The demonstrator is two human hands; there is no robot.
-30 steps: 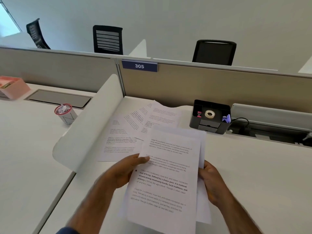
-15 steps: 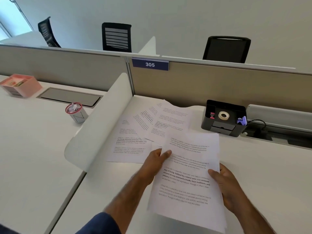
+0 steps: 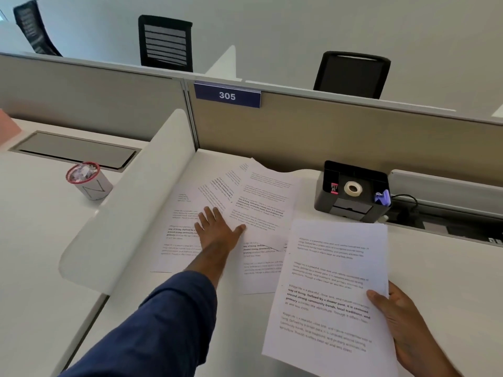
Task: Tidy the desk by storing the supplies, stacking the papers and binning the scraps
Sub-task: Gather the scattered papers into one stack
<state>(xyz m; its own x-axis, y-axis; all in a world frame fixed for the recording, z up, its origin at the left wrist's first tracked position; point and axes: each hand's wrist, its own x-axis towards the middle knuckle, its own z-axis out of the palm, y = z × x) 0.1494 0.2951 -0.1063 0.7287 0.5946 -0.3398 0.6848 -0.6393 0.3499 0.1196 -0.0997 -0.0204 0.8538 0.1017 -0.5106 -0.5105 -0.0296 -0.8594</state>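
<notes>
Several printed sheets [image 3: 261,202] lie fanned out on the white desk [image 3: 441,262], against the curved white divider. My left hand [image 3: 217,229] lies flat on them, fingers spread and straight. My right hand [image 3: 402,319] grips a small stack of printed sheets [image 3: 329,292] by its right edge, thumb on top, held above the desk at the near right. A black organiser [image 3: 353,191] by the back partition holds a tape roll [image 3: 353,188], a pink clip and purple clips. A small white bin [image 3: 88,180] with a red rim, full of paper scraps, stands on the neighbouring desk to the left.
A curved white divider [image 3: 130,202] separates the two desks. A beige partition [image 3: 353,134] with a "305" sign closes the back. A cable slot with a black cable [image 3: 405,198] runs at the right rear. A pink tray's corner [image 3: 8,126] shows at far left.
My left hand let go of the held stack and reached forward onto the fanned sheets. The right hand alone now holds the stack, shifted to the right.
</notes>
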